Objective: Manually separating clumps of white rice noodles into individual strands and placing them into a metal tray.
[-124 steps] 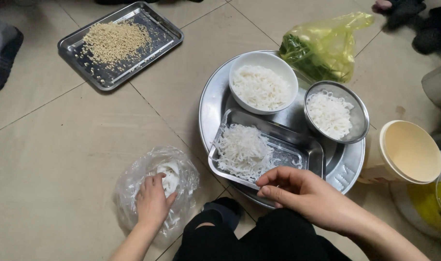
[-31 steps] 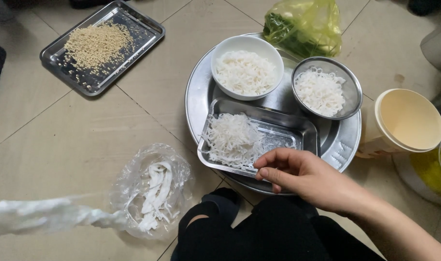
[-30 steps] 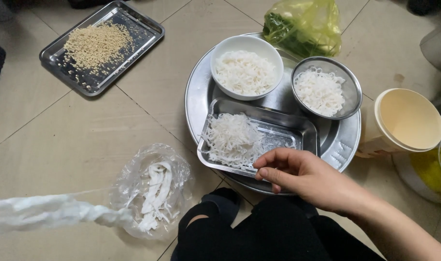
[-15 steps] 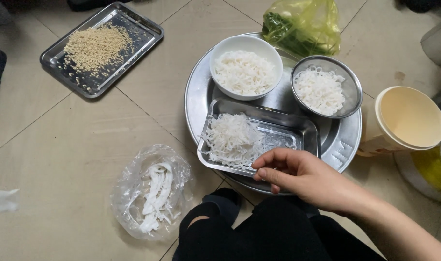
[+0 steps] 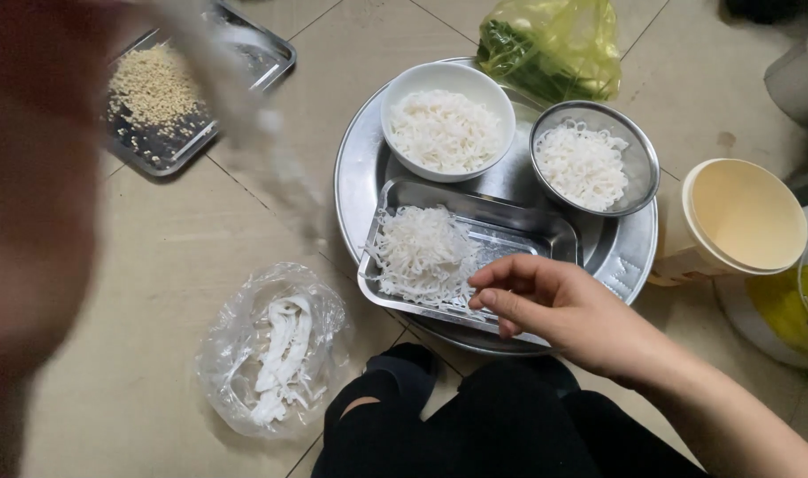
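Observation:
My left hand (image 5: 32, 221) is a large blur close to the camera at the left, raised with a long white strip (image 5: 245, 124) trailing from it across the view. Below lies an open clear plastic bag (image 5: 231, 354) on the tiled floor with more white strips (image 5: 280, 354) inside. My right hand (image 5: 563, 314) rests curled on the near rim of a rectangular steel tray (image 5: 528, 232), fingertips touching the pile of white shreds (image 5: 422, 252) in it. Whether those fingers pinch any shreds is hidden.
The rectangular tray sits on a round steel platter (image 5: 355, 177) with a white bowl (image 5: 448, 128) and a steel bowl (image 5: 594, 159) of shreds. A tray of tan grains (image 5: 156, 88) lies far left, a yellow-green bag of greens (image 5: 554, 49) at the back, a cream bucket (image 5: 740, 217) at the right. My dark-clothed knees (image 5: 475, 425) are at the bottom.
My left hand pulled a white strip out of the bag, off to the left, then lifted it close to the camera. My right hand has stayed at the tray rim.

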